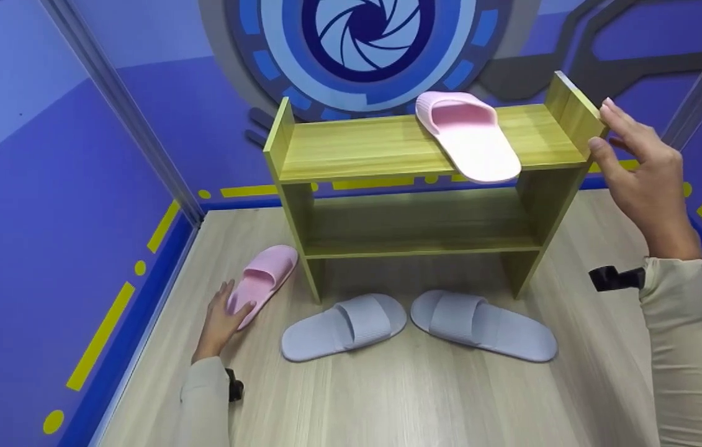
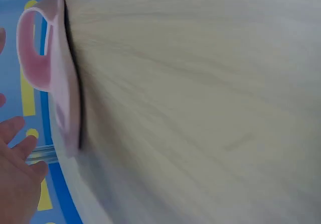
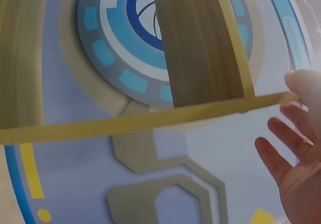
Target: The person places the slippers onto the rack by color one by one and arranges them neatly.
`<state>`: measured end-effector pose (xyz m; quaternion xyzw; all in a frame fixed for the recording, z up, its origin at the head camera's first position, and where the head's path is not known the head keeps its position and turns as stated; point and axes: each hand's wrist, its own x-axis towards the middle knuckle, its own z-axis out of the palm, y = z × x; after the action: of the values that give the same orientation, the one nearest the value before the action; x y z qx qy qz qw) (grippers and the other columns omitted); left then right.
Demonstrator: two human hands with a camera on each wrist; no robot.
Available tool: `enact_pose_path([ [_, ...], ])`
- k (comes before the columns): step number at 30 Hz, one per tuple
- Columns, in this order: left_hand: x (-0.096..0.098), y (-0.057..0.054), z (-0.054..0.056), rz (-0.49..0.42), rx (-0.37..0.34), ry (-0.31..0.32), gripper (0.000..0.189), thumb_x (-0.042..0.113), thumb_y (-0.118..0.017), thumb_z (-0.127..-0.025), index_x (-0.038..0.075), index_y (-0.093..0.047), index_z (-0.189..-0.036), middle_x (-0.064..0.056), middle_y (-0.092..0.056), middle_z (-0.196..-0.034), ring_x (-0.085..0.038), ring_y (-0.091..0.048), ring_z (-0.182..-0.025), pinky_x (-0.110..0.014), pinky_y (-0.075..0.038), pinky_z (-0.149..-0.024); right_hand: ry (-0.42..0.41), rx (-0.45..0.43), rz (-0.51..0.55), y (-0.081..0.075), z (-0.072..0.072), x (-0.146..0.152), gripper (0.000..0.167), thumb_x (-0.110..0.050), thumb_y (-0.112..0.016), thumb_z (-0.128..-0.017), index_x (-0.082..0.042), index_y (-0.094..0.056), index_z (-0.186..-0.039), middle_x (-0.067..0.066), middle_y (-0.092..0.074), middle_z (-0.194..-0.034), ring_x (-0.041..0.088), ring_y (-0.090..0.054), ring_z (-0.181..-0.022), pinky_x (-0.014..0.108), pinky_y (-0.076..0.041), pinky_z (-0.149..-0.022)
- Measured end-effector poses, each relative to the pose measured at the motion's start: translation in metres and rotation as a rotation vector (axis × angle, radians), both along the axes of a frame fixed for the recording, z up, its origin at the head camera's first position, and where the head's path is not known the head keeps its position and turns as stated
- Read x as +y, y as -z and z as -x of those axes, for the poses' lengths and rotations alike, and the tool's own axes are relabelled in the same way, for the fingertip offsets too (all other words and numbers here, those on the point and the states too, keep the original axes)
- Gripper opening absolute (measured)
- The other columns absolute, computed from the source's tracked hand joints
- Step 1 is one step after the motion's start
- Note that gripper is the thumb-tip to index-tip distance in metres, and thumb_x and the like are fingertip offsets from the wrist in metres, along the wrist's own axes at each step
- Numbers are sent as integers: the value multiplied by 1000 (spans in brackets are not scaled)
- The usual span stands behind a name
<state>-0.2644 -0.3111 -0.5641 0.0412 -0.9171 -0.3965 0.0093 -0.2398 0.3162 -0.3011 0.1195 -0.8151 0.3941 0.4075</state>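
On the floor at the left lies a pink slipper (image 1: 273, 264), its toe pointing to the wooden shoe rack. My left hand (image 1: 221, 323) hovers over its heel end, fingers spread; the left wrist view shows a gap between the fingers (image 2: 22, 146) and the slipper (image 2: 65, 78). Another pink slipper (image 1: 478, 146) sits on the rack's top shelf (image 1: 357, 146), toe toward the wall, heel over the front edge. At the rack's upper right side panel (image 1: 574, 118) is my right hand (image 1: 648, 167), fingers loosely extended, the thumb right at the panel's edge.
Two grey slippers (image 1: 347, 329) (image 1: 484, 326) lie on the floor before the rack, toes nearly meeting. The rack's lower shelf (image 1: 419, 220) shows bare wood. Blue printed walls (image 1: 139, 124) stand behind and at both sides.
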Motion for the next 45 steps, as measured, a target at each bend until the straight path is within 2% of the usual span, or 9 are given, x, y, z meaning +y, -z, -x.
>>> enact_pose_path([
  [8, -4, 14, -3, 1, -33, -23, 83, 37, -64, -91, 1, -21, -152, -26, -11, -158, -44, -7, -147, -56, -9, -119, -78, -31, 74, 8, 11, 14, 37, -2, -58, -93, -8, -60, -130, 5, -56, -138, 2, -55, -122, 9, -45, -93],
  [12, -4, 17, -4, 11, -38, -20, 85, 37, -65, -90, 0, -21, -152, -28, -11, -157, -45, -8, -146, -56, -9, -119, -86, 9, 69, 9, 14, 16, 34, -1, -59, -92, -6, -64, -126, 5, -58, -136, 8, -56, -124, 10, -46, -93],
  [18, -2, 16, -4, 8, -48, -14, 86, 35, -66, -90, -2, -19, -151, -27, -12, -158, -43, -8, -147, -56, -9, -119, -80, 62, 51, 11, 18, 17, 34, 0, -59, -91, -6, -65, -124, 7, -63, -130, 3, -61, -114, 9, -47, -90],
  [22, 0, 17, -4, -42, -100, -28, 89, 34, -68, -89, 3, -16, -153, -22, -7, -160, -39, -4, -148, -54, -7, -120, -62, 64, 67, 11, 17, 16, 37, 1, -60, -89, -8, -64, -125, 2, -65, -127, -6, -62, -104, 7, -47, -87],
  [28, -2, 20, -2, -53, -119, -31, 92, 32, -71, -87, 4, -14, -154, -21, -6, -161, -38, -4, -149, -53, -8, -120, -44, 62, 78, 13, 17, 16, 34, 0, -60, -90, -8, -66, -123, 4, -64, -128, 0, -60, -115, 9, -46, -91],
  [32, -3, 21, -3, -40, -127, -40, 92, 28, -72, -86, 4, -14, -154, -20, -6, -161, -38, -3, -149, -53, -8, -120, -50, 55, 74, 16, 20, 18, 34, 0, -60, -90, -8, -66, -123, 5, -63, -129, 0, -61, -114, 8, -47, -89],
  [38, 1, 19, -1, -41, -161, -49, 89, 26, -71, -86, 1, -17, -153, -23, -4, -160, -41, -3, -148, -55, -7, -119, -81, 21, 152, 15, 20, 19, 33, -1, -61, -90, -7, -66, -122, 5, -63, -130, 3, -60, -117, 8, -47, -89],
  [42, 0, 17, -2, -6, -171, -46, 85, 28, -71, -87, 0, -22, -151, -23, -8, -160, -42, -7, -147, -56, -10, -119, -88, 7, 172, 15, 19, 19, 33, -2, -61, -90, -7, -66, -122, 4, -62, -130, 3, -60, -116, 7, -47, -88],
  [45, -3, 14, -4, 33, -142, -23, 84, 28, -71, -86, -5, -26, -149, -27, -13, -158, -44, -13, -146, -55, -14, -118, -93, 31, 142, 14, 19, 18, 33, -1, -60, -91, -6, -66, -123, 5, -63, -130, 4, -61, -116, 8, -48, -87],
])
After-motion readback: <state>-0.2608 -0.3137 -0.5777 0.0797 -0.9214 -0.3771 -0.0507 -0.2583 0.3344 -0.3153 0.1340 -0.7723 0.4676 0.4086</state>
